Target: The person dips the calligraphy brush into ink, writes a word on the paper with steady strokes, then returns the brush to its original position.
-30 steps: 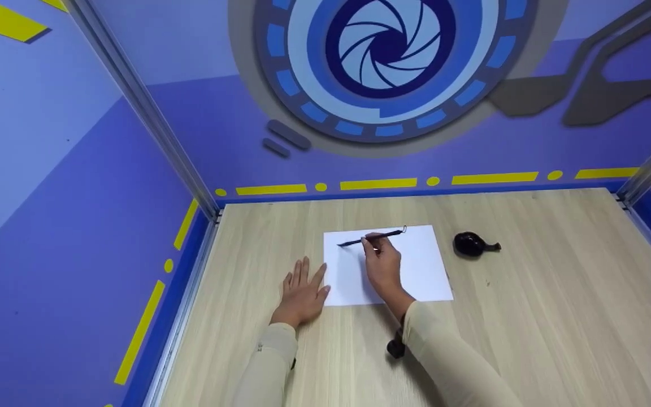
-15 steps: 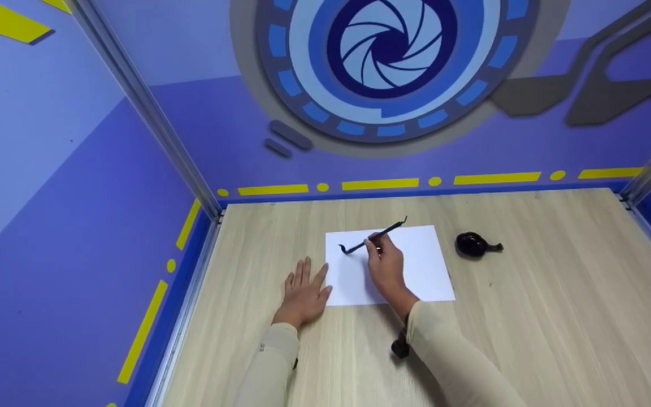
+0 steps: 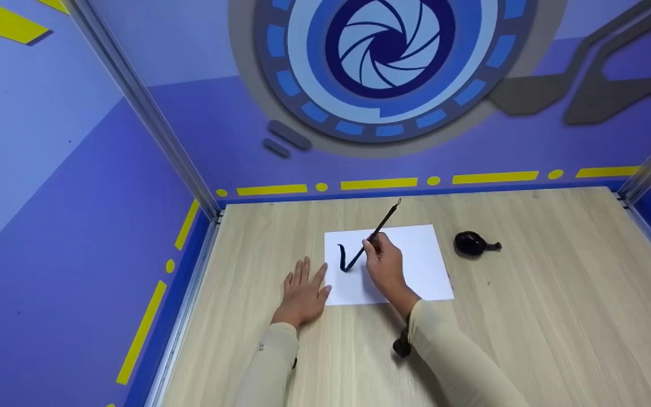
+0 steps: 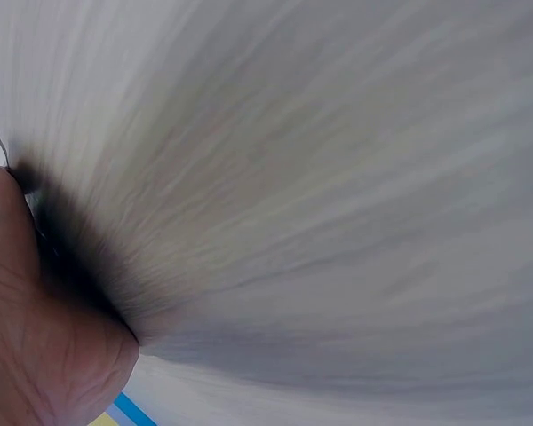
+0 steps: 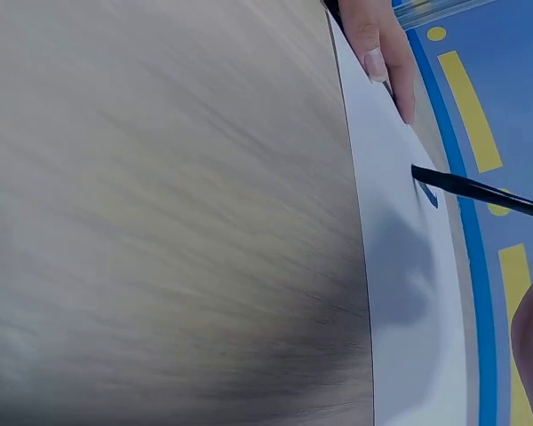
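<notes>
I hold a dark, slender brush (image 3: 385, 220) in my right hand (image 3: 386, 268); that grip is closed in a pinch round the handle, thumb against fingers. The brush leans, its looped end up and away to the right, its tip down on the left part of a white sheet of paper (image 3: 421, 263). The sheet lies flat on a pale wood-grain desk (image 3: 529, 322). My left hand (image 3: 303, 297) has nothing in its grip: the fingers are straight and spread, palm down, with index finger and thumb at the sheet's left edge. I cannot tell how firmly they press.

The step in hand seems to be brushing a black stroke (image 3: 342, 257), which runs down the sheet and ends at the tip. As I judge it, the next move calls for even pressure, a steady wrist and paper that does not slip.

Counted: two hands, one brush, one sheet, one stroke, and one glossy black rounded object (image 3: 471, 244) with a narrow neck, on the desk to the right, apart from the paper.
</notes>
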`<state>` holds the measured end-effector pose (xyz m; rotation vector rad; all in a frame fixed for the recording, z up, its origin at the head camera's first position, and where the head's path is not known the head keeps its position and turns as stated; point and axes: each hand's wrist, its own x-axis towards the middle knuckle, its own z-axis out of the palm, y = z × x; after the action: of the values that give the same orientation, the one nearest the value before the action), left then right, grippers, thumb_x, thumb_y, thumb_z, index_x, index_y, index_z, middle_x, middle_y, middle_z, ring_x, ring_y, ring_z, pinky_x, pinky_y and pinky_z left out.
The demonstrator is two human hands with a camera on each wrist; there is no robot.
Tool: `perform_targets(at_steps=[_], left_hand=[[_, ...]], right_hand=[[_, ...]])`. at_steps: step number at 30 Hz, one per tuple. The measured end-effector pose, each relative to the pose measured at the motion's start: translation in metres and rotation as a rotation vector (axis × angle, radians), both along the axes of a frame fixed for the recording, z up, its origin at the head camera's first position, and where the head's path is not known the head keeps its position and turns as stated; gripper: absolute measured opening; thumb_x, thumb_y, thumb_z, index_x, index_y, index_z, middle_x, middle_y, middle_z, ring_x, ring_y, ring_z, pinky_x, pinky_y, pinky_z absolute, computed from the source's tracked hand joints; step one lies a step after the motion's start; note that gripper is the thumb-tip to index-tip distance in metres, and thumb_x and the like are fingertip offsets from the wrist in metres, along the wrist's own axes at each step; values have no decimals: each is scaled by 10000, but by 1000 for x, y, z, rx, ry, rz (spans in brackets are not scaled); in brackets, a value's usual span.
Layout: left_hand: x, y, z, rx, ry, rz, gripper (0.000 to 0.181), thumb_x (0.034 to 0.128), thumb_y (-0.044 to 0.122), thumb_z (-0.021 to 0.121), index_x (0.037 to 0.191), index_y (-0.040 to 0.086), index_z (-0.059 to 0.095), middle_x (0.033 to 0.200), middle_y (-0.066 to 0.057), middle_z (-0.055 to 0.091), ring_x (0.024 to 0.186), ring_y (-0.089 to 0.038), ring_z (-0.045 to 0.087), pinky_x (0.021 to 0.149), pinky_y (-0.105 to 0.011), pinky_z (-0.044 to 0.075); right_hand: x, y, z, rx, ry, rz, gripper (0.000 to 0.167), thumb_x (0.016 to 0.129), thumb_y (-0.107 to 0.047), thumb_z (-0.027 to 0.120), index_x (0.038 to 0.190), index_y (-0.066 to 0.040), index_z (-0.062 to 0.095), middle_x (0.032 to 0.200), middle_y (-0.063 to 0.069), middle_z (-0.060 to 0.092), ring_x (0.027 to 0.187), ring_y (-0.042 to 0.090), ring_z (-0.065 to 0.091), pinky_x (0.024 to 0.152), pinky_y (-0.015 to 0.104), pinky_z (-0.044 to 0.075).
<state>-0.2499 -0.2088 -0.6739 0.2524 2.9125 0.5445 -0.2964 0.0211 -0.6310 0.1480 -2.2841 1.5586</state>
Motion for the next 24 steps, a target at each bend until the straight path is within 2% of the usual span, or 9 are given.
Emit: perform_targets(at_steps=[7, 15, 24], left_hand=[[0, 2, 1, 9, 22, -2, 612, 1144, 496, 353, 1711, 280, 270, 1815, -203, 32, 1700, -410, 28, 1344, -654, 103], [0, 2, 3, 5, 4, 8, 616, 1143, 503, 355, 1714, 295, 255, 1821, -181, 5, 1703, -397, 4, 1351, -648, 83], [-3, 1, -3, -28, -11, 6, 631, 1135, 526, 343, 1718, 308, 236, 1822, -174, -5, 1706, -384, -7, 1352, -641, 74]], right_hand=[[4, 4, 9, -39, -39, 34, 88, 1035, -151, 706, 978, -91, 676, 805, 43, 669, 736, 145, 569, 663, 254, 467], [8, 15, 25, -130, 42, -13, 87, 1031, -147, 713, 982, -77, 695, 833, 75, 745, 755, 136, 634, 663, 231, 487], [10, 25, 26, -201, 71, -40, 89, 1018, -117, 725, 968, -50, 697, 829, 110, 774, 731, 85, 646, 672, 205, 485]])
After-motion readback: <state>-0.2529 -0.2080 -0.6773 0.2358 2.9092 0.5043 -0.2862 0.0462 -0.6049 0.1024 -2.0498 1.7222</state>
